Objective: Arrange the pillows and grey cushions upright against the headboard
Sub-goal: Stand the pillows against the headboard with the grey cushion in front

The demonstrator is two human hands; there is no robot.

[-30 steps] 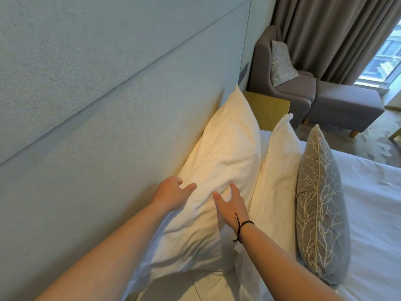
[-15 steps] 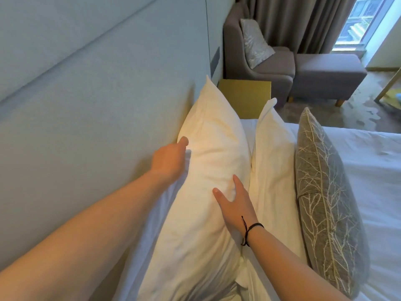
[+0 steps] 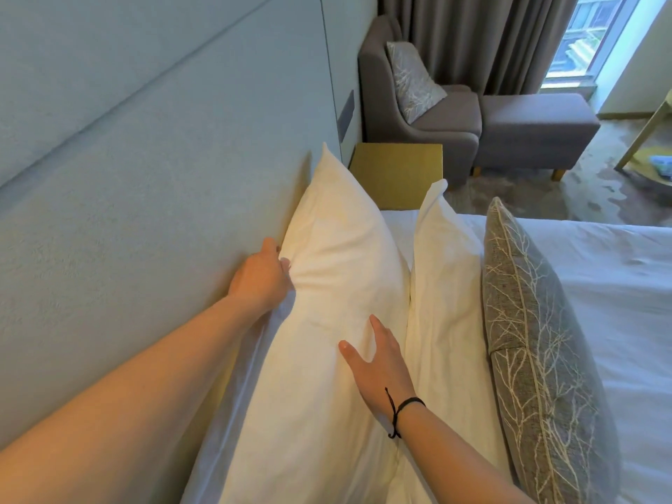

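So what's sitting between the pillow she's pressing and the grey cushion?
A second white pillow stands between the back pillow and the grey cushion, as the head view shows.

Soft daylight from the window (image 3: 578, 38) top right, warm glow along the headboard (image 3: 145, 176), wide-angle edge bending
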